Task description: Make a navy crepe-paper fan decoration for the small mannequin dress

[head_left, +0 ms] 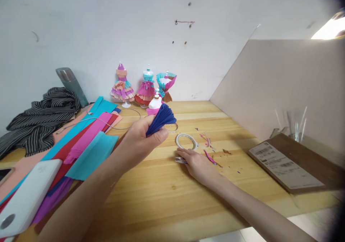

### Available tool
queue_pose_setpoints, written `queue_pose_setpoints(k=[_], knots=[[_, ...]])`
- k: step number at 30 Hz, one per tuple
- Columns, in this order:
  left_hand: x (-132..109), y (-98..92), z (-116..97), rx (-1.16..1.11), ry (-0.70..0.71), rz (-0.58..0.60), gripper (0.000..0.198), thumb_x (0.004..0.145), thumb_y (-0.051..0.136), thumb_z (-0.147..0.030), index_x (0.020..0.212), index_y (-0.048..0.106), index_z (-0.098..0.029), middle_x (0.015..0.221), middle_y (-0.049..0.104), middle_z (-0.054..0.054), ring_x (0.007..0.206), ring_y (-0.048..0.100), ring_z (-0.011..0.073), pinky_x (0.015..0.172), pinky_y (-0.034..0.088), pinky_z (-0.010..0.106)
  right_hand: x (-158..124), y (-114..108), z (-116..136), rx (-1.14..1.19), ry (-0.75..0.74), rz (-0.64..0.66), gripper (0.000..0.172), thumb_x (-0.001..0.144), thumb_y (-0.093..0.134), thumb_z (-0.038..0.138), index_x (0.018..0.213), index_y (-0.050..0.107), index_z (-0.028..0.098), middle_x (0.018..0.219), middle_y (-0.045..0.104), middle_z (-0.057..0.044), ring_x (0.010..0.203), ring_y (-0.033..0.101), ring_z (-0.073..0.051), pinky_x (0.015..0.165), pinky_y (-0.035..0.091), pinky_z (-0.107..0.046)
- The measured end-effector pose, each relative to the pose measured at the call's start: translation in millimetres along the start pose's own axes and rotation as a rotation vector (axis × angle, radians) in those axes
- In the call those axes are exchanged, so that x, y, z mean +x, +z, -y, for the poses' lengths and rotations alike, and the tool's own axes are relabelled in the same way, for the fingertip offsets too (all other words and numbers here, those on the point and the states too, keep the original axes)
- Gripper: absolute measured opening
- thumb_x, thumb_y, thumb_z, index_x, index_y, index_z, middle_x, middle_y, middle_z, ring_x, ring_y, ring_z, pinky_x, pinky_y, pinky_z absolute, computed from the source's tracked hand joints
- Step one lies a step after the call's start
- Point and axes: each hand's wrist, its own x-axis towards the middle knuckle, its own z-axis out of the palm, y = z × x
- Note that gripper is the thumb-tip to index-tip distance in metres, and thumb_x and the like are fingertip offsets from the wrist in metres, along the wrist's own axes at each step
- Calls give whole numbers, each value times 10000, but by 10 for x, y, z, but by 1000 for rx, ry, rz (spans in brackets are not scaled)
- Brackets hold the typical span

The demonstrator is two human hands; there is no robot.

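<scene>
My left hand (141, 138) is raised above the wooden table (167, 184) and pinches a pleated dark blue crepe paper fan (161, 118). Just behind the fan stands a small white mannequin with a pink band (155, 103). My right hand (196, 163) lies low on the table, fingers curled over small scissors (180, 159). A roll of clear tape (185, 139) lies just beyond its fingertips, with pink paper scraps (208, 157) beside it.
Three dressed paper-doll mannequins (142, 85) stand at the wall. Sheets of coloured crepe paper (88, 141) fan out at left, with a white power bank (27, 195), striped cloth (40, 116) and grey bottle (71, 84). A brown labelled parcel (291, 163) lies right, under a slanted board.
</scene>
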Motion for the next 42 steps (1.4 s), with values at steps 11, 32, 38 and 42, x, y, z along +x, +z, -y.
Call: queue_pose_setpoints(k=[11, 32, 38, 42], knots=[[23, 36, 70, 63, 44, 4, 171, 855, 580, -320, 839, 637, -160, 715, 578, 12, 597, 467, 122, 555, 361, 256, -183, -428, -405, 359, 255, -287, 315, 878, 451, 226, 974, 746, 173, 912, 750, -114, 835, 713, -249, 729, 537, -348], [-5, 134, 136, 449, 112, -269, 331, 976, 336, -362, 762, 529, -199, 808, 621, 47, 816, 565, 202, 754, 426, 330, 665, -1020, 521, 1219, 30, -493, 597, 754, 737, 409, 1310, 572, 266, 995, 571, -33, 546, 370, -67, 507, 350, -245], [22, 106, 105, 158, 15, -250, 180, 841, 587, -353, 847, 559, -175, 752, 560, -9, 650, 501, 125, 594, 380, 248, 586, -979, 444, 1189, -43, -556, 400, 917, 525, 510, 1145, 674, 217, 934, 574, -66, 756, 498, -170, 580, 381, -274], [22, 143, 117, 132, 12, -210, 176, 860, 557, -347, 836, 564, -172, 672, 478, -32, 583, 423, 107, 552, 338, 245, 600, -999, 472, 1322, 0, -528, 253, 859, 649, 452, 841, 635, 200, 789, 575, -22, 727, 515, -156, 622, 405, -269]])
